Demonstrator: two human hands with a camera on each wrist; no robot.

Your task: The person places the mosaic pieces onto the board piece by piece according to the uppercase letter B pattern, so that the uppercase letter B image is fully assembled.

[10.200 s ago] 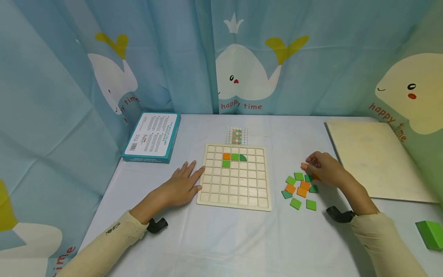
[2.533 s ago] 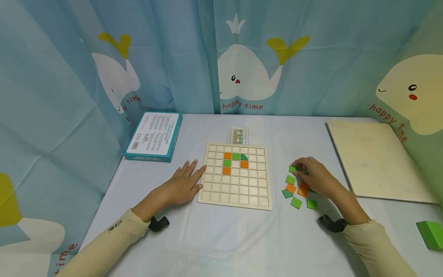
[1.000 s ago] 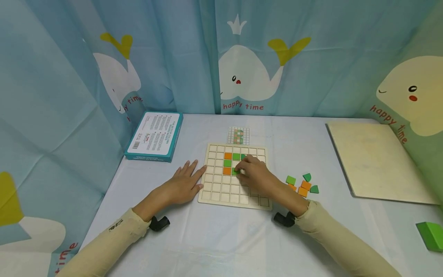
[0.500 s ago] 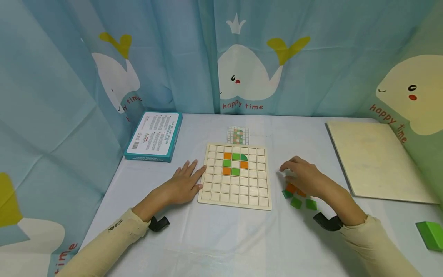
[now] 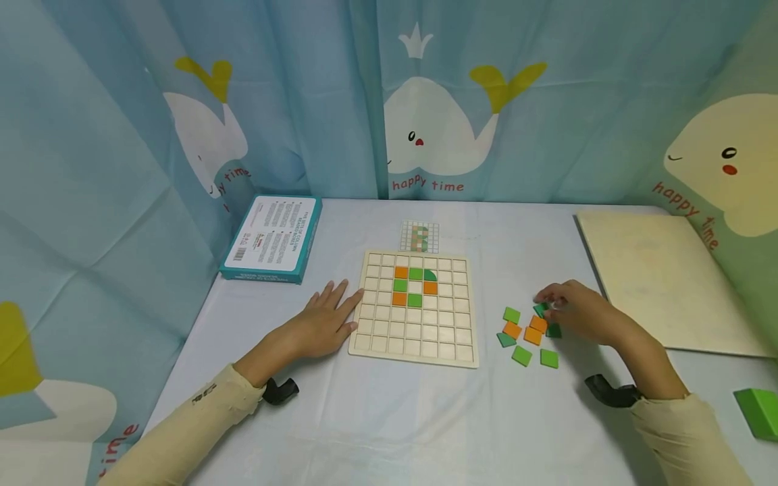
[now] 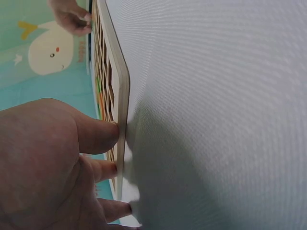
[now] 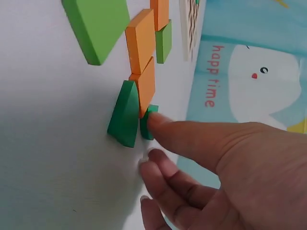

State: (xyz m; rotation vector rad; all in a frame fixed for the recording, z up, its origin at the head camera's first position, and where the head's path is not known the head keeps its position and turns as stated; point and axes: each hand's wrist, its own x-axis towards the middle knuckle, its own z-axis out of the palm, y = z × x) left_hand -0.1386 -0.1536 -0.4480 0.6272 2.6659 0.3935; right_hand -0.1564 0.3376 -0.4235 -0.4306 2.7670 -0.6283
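My left hand point(image 5: 322, 322) lies with fingers spread at the left edge of a wooden grid board point(image 5: 413, 347); its thumb point(image 6: 98, 136) touches the rim in the left wrist view. Orange and light green square tiles and a dark green quarter-round tile point(image 5: 430, 275) fill several cells. My right hand point(image 5: 577, 310) is over the loose tiles right of the board. Its thumb point(image 7: 177, 134) is at a dark green rounded tile point(image 7: 145, 129), with a gap to the other fingers. Another dark green tile point(image 7: 123, 115) lies beside it, near an orange tile point(image 7: 140, 40).
A small pattern card point(image 5: 419, 236) lies behind the board. A teal box point(image 5: 270, 236) is at the back left, a pale wooden panel point(image 5: 662, 283) at the right. A green block point(image 5: 756, 412) sits near the right edge. Printed curtains point(image 5: 340, 101) enclose the table.
My right hand set a light green square in the board's third row of tiles, then went back right to the loose tiles. An orange tile was added at 10.2 to 2.5 s. Left hand stayed.
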